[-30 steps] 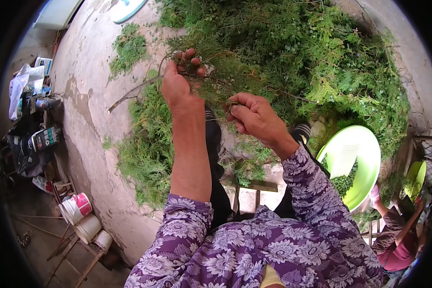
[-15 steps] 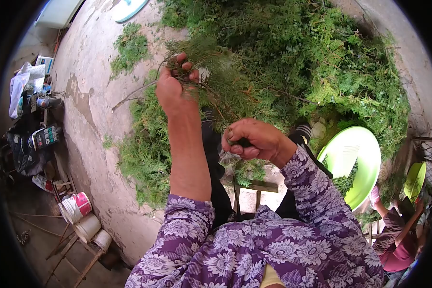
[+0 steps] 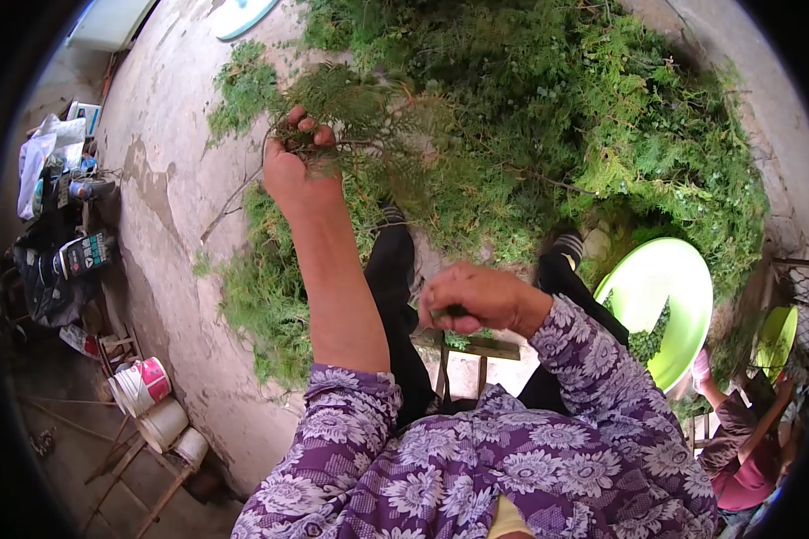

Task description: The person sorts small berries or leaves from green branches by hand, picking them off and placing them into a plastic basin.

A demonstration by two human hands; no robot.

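Observation:
My left hand is closed around a leafy evergreen branch, with its bare woody stem sticking out to the lower left. Its feathery sprays fan out to the right, over the heap. Nearer my body, my right hand is curled into a loose fist. Something small and dark shows inside the curl, too hidden to name. A lime-green basin stands to the right of my leg, with small green cones or berries in it.
A large heap of cut evergreen branches covers the ground ahead. Smaller sprigs lie on the concrete floor. White buckets stand at the left. Another person sits at the lower right by a second green basin.
My left hand has moved left and slightly away from my body with the branch. My right hand has dropped a little toward me, apart from the sprays.

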